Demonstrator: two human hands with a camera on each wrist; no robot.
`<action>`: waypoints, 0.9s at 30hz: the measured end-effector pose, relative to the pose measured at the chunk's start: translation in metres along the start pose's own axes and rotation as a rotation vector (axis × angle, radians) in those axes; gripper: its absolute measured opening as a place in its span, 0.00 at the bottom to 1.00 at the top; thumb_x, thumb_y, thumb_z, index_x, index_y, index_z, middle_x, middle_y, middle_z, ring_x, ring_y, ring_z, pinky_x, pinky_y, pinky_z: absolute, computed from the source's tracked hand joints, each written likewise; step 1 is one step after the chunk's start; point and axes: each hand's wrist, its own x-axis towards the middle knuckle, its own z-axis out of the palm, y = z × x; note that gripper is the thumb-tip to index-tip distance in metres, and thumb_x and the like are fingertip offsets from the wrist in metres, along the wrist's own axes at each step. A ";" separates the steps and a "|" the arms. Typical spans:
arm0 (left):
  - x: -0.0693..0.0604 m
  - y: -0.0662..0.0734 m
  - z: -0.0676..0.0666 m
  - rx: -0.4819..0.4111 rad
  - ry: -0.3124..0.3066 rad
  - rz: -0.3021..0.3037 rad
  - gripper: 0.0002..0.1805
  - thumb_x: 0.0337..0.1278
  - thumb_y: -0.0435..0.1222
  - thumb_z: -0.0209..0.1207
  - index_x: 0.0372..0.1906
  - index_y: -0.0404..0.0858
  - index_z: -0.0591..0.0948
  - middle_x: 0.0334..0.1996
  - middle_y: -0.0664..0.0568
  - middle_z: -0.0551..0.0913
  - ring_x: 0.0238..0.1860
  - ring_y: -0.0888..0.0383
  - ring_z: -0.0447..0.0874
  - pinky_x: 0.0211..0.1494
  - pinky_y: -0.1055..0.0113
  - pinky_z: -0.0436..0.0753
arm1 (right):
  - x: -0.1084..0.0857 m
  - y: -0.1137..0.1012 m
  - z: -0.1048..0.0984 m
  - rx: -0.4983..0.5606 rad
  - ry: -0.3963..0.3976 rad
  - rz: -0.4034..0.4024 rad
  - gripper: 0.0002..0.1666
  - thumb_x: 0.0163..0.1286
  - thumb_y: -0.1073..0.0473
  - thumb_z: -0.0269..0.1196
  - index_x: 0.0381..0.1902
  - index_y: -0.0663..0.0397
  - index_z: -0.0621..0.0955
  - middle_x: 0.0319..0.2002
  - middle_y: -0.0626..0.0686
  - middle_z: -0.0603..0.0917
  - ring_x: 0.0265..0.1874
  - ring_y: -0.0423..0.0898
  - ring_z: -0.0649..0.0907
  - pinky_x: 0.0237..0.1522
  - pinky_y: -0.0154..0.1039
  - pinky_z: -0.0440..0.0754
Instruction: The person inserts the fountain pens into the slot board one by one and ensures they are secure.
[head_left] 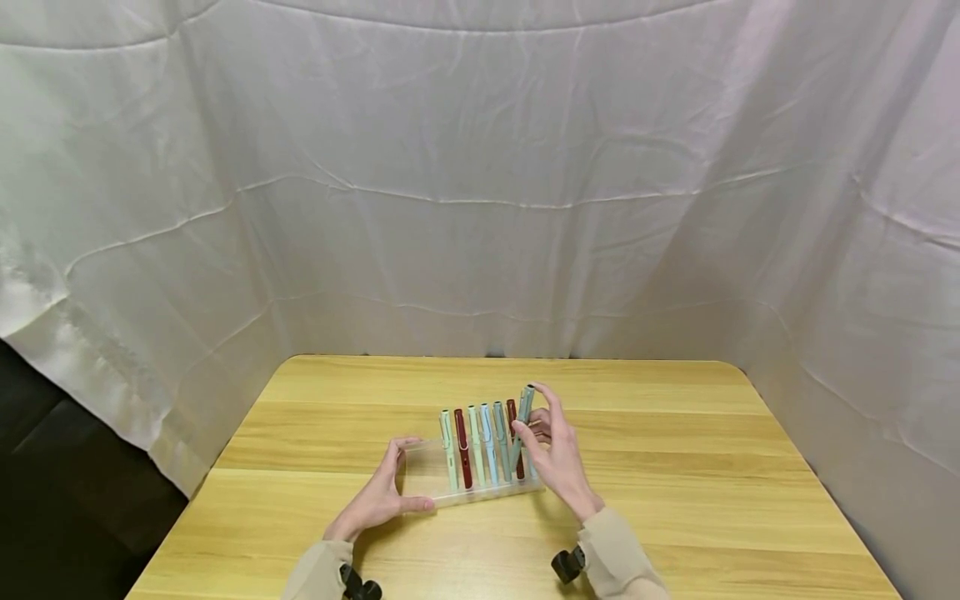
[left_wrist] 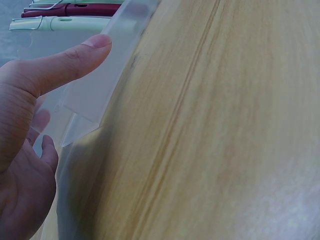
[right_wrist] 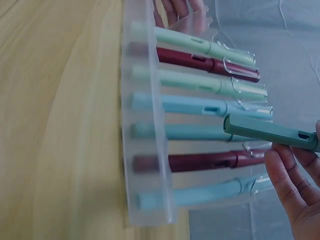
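A frosted clear pen stand sits on the table, with several pens leaning in a row in it. My left hand grips its left end, thumb on the front lip and fingers behind. Above the stand's right part, my right hand pinches a grey-green pen, tilted, its lower end in front of the row. In the right wrist view the row includes a dark red pen, a light blue pen, a teal pen, another dark red pen and a pale blue pen.
The wooden table extends around the stand on all sides. Pale curtains hang behind and beside it. A dark surface shows at the left. Each sleeve has a small black wrist camera.
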 end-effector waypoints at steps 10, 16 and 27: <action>0.000 0.000 0.001 0.005 0.001 0.003 0.55 0.38 0.38 0.79 0.71 0.38 0.57 0.77 0.34 0.53 0.80 0.31 0.44 0.82 0.38 0.44 | 0.004 -0.010 0.017 0.022 -0.038 -0.102 0.38 0.66 0.72 0.64 0.71 0.65 0.63 0.29 0.65 0.86 0.25 0.60 0.85 0.31 0.38 0.90; 0.000 0.001 0.001 0.002 -0.003 -0.002 0.55 0.38 0.38 0.79 0.71 0.38 0.57 0.77 0.33 0.52 0.80 0.31 0.43 0.82 0.37 0.44 | 0.003 -0.012 0.021 0.051 -0.075 -0.091 0.37 0.68 0.68 0.65 0.71 0.56 0.64 0.29 0.59 0.85 0.25 0.56 0.85 0.27 0.34 0.88; 0.000 0.001 0.000 0.004 0.000 0.009 0.55 0.38 0.38 0.79 0.71 0.38 0.57 0.77 0.34 0.54 0.80 0.32 0.44 0.82 0.39 0.45 | -0.001 -0.018 0.032 0.077 -0.140 -0.036 0.38 0.69 0.68 0.63 0.72 0.53 0.60 0.33 0.62 0.86 0.28 0.58 0.87 0.34 0.38 0.92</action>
